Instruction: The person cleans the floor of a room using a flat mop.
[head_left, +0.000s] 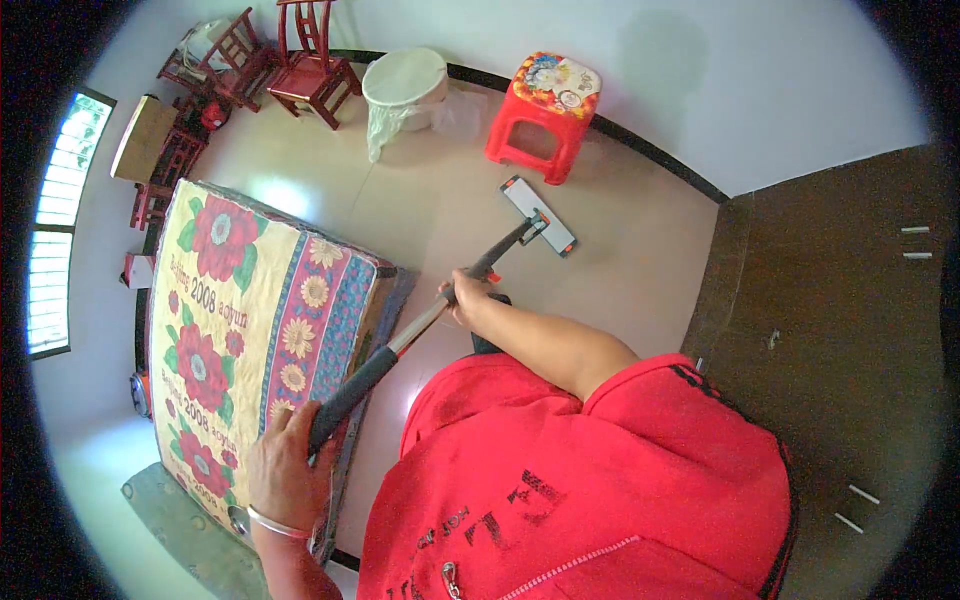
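Note:
A flat mop (374, 386) slants across the view, its dark grip at the lower left and its metal pole running up to the right. My left hand (290, 465), with a light bangle at the wrist, is closed round the top of the padded grip. Farther down the pole, my right hand (467, 297) is wrapped round it with the arm stretched forward. The rectangular mop head (540, 217), pale with dark edges and orange corners, lies flat on the tiled floor (420, 200) just in front of the red stool (548, 112).
A mattress (255, 270) with a flowered cover stands close on my left. Along the far wall are a round white bucket (405, 78) draped in plastic and dark red wooden chairs (308, 75). Brown cabinets (830, 330) line the right side; a barred window (65, 220) is at left.

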